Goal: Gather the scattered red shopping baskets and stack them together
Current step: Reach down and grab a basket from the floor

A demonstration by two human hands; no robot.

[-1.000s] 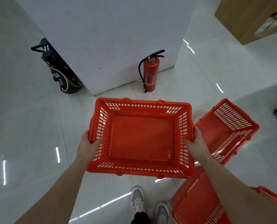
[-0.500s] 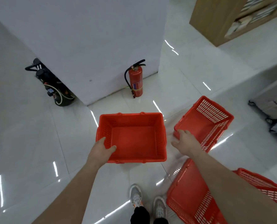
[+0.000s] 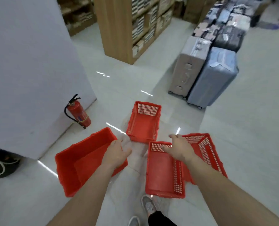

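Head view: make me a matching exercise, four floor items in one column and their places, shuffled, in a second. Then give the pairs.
Items
1. fire extinguisher
2. blue-grey suitcase
3. basket on the left
4. far basket

Places
A. under the open left hand
B. beside the beige suitcase
C. alone on the floor, beyond both hands
D. against the white wall

Pairs: 1-D, 2-B, 3-A, 4-C

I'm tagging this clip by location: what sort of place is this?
Most likely a shop floor: red shopping baskets lie on the tiles, wooden shelves hold stacked goods, and wrapped suitcases stand in rows.
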